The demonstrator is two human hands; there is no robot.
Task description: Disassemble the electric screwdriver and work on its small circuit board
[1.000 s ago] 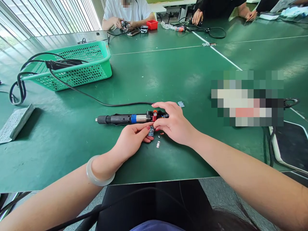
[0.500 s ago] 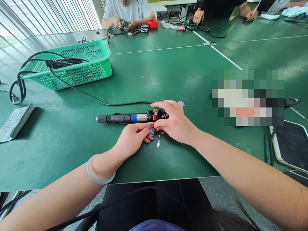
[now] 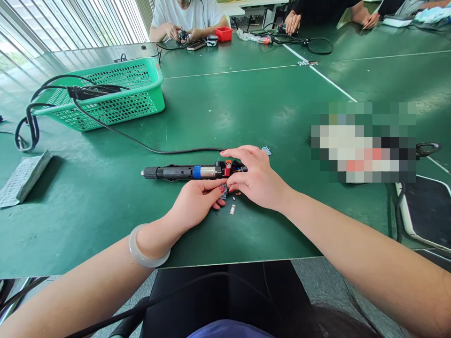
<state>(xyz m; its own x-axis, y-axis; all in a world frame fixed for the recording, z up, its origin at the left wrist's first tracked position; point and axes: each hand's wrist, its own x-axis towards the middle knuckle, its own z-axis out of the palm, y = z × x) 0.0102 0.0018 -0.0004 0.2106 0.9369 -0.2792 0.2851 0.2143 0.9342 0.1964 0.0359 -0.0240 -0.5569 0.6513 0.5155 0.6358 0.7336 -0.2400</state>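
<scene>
My left hand [image 3: 195, 199] pinches a small blue-grey circuit board [image 3: 224, 191] between thumb and fingers. Close against it, my right hand [image 3: 259, 180] has its thumb and index finger drawn together at the board's upper edge; whatever lies between them is hidden. Its other fingers stretch over the wired end of an opened electric screwdriver [image 3: 176, 172]. That tool lies level on the table, its tip to the left, showing a blue band, a silver motor section and a red part. Just below my fingers lie a small white piece [image 3: 232, 209] and a tiny dark piece [image 3: 234, 198].
A green basket [image 3: 116, 103] with black cables stands at the left, one cable [image 3: 169, 152] running toward the tool. A wrapped block [image 3: 26, 176] lies left. Another small board [image 3: 267, 150] sits beyond my right hand. A blurred patch and a dark-topped tray [image 3: 428, 211] are right; co-workers sit opposite.
The circuit board in my left fingers has shifted very slightly and shows less of itself. Both hands otherwise hold nearly the same place.
</scene>
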